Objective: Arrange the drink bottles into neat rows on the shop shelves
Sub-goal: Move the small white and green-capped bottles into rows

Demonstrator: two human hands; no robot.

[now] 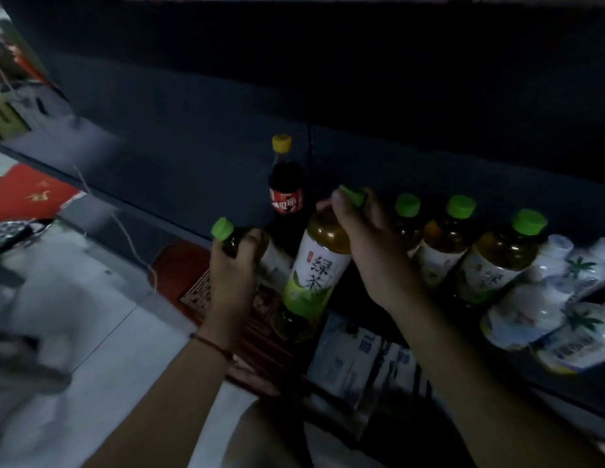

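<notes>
**Head view: two tea bottles in hand, a crowded shelf edge ahead**

Head camera shows us holding a bottle in each hand. Our left hand (234, 265) is wrapped around the shoulder of a green-capped tea bottle (226, 236), just below its cap. Our right hand (372, 244) pinches the neck and cap of a second green tea bottle (316, 265), which hangs tilted, its base toward us.

Risks, as we judge them: the right hand's grip is high and narrow on a full, leaning bottle, so it could swing or slip and knock the cola bottle (285, 184) standing just beyond our fingertips. Setting it down blind in this dim light could also topple the three green tea bottles (453, 238) standing just to the right of our right hand. The two held bottles are close together and could clash.

Contents: both held bottles carry amber-green tea, filled up to the shoulder, caps on. The cola bottle, yellow-capped, holds dark liquid to the neck. The row beside our right hand looks equally full. Further right of that, white bottles (544, 312) with leaf prints lie in a loose heap; we cannot see what is inside them. Below our right wrist sit pale cartons (355, 356), closed.
</notes>
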